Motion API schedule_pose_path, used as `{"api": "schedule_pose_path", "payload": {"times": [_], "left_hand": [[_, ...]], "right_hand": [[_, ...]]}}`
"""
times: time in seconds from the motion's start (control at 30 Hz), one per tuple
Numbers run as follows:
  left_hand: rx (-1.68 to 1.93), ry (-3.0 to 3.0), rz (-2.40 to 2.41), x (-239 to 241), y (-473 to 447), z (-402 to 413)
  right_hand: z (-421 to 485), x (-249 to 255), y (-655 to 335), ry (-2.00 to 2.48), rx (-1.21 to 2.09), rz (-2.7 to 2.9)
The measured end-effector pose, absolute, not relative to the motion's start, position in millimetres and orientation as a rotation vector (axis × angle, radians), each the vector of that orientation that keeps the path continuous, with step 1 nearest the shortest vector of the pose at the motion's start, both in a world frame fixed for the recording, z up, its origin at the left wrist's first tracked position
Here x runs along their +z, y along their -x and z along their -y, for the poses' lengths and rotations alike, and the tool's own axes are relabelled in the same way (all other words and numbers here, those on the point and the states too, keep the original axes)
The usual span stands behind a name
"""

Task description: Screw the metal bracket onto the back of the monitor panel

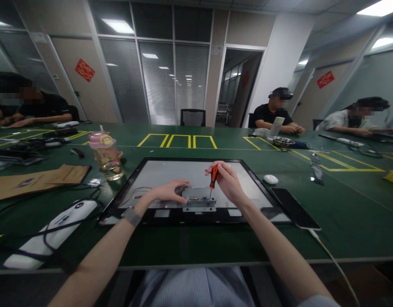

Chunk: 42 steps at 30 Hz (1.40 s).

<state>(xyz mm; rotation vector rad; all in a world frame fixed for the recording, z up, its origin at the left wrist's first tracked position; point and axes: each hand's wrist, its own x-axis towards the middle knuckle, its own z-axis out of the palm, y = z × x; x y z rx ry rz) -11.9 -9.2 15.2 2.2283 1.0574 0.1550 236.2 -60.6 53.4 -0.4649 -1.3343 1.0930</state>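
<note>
My right hand (228, 181) grips an orange and black screwdriver (213, 175), held upright with its shaft pointing down. Its tip meets the right part of a metal bracket (199, 204) with connectors in it, at the near edge of a flat display panel (161, 170). Curved round the bracket's left end is my left hand (167, 190), thumb at the near side and fingers farther back, steadying it. Thin wires (132, 194) lie on the panel left of that hand. Under the left fingers, the contact is partly hidden.
Left of the panel are a drink cup (108, 155), a brown paper envelope (42, 181) and a white power bank (52, 234) with black cables. A phone (294, 207) and a white earbud case (270, 179) lie at right. Several people sit around the green table (353, 221).
</note>
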Motion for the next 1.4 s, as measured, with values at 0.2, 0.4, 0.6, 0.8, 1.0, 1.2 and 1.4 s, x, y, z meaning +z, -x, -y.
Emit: {"api": "schedule_pose_path", "payload": {"times": [0.2, 0.4, 0.6, 0.8, 1.0, 1.2, 1.4], "left_hand": [[0.162, -2.22, -1.068, 16.2, 10.6, 10.4], [0.151, -2.231, -1.073, 17.1, 10.1, 11.2], [0.178, -2.226, -1.052, 16.1, 10.6, 10.5], [0.18, -2.207, -1.069, 16.1, 10.7, 11.0], [0.169, -2.22, -1.063, 15.5, 11.0, 10.4], [0.174, -2.229, -1.06, 17.1, 10.5, 11.4], [0.202, -2.211, -1.037, 15.4, 11.5, 10.6]], "right_hand": [[62.6, 53.2, -236.3, 0.536, 1.042, 1.379], [63.7, 55.1, -235.6, 0.482, 1.083, 1.409], [59.7, 50.5, -239.6, 0.579, 0.91, 1.442], [59.3, 50.6, -239.4, 0.542, 0.962, 1.403], [58.2, 46.7, -239.5, 0.569, 0.944, 1.423], [59.1, 48.6, -239.7, 0.567, 0.866, 1.463], [59.8, 49.1, -240.6, 0.622, 0.775, 1.5]]}}
